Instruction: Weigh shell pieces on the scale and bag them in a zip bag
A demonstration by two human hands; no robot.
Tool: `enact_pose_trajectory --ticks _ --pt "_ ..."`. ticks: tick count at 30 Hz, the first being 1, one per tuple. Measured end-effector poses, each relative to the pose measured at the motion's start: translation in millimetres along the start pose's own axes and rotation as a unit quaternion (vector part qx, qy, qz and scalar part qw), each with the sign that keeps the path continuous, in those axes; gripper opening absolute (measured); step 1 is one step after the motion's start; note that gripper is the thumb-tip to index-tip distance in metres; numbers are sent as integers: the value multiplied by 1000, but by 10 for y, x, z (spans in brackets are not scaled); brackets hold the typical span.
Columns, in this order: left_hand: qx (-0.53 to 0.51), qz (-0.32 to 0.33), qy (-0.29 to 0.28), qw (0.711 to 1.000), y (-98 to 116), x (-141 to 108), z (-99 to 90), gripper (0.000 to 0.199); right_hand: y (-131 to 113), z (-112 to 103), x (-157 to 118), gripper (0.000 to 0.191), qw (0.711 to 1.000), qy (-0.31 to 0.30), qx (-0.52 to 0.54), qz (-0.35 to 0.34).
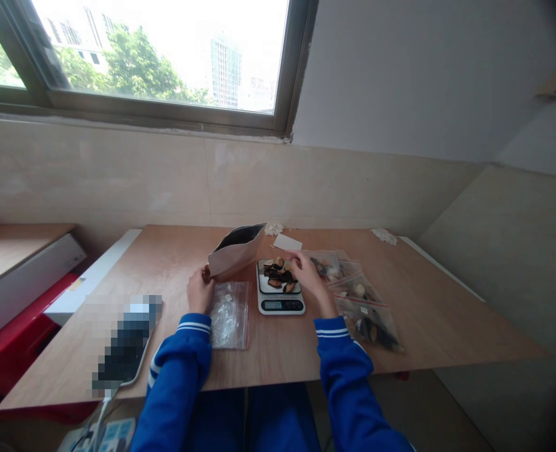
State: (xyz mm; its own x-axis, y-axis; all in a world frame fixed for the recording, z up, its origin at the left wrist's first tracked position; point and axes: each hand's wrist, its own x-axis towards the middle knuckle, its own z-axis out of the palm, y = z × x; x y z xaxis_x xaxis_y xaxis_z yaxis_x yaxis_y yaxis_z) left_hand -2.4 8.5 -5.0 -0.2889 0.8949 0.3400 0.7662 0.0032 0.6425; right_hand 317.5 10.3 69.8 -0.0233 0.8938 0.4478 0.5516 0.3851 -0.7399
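My left hand [200, 290] grips the lower corner of a tilted kraft paper pouch [236, 252] with a dark inner lining. A digital kitchen scale [280, 304] stands between my hands, heaped with dark and tan dried pieces [278, 275]. My right hand [310, 278] reaches over the scale's far right side, its fingertips at the heap; I cannot tell whether they hold a piece. Below the pouch lies a clear zip bag [229, 315] with a red seal, holding only a little. Several filled zip bags [366, 317] overlap to the right of my right hand.
The wooden table [438, 314] stands against a tiled wall under a window. A pixelated phone [127, 339] lies at the near left edge. A white card [287, 242] and white scraps [384, 236] lie along the back. A red object [23, 348] sits beyond the left edge.
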Motion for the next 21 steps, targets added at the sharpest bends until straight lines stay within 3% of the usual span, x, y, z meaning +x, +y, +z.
enact_pose_trajectory --ticks 7,12,17,21 --pt "4 -1 3 1000 1 -3 11 34 379 -89 -628 38 995 89 10 36" --pt "-58 -7 15 998 4 -14 2 39 641 59 -1092 40 991 114 -21 69" --pt "-106 -21 19 994 -18 -23 6 39 652 129 -1315 45 984 138 -41 102" --pt "-112 -13 46 993 -2 -18 -8 39 577 87 -1348 39 983 141 -90 73"
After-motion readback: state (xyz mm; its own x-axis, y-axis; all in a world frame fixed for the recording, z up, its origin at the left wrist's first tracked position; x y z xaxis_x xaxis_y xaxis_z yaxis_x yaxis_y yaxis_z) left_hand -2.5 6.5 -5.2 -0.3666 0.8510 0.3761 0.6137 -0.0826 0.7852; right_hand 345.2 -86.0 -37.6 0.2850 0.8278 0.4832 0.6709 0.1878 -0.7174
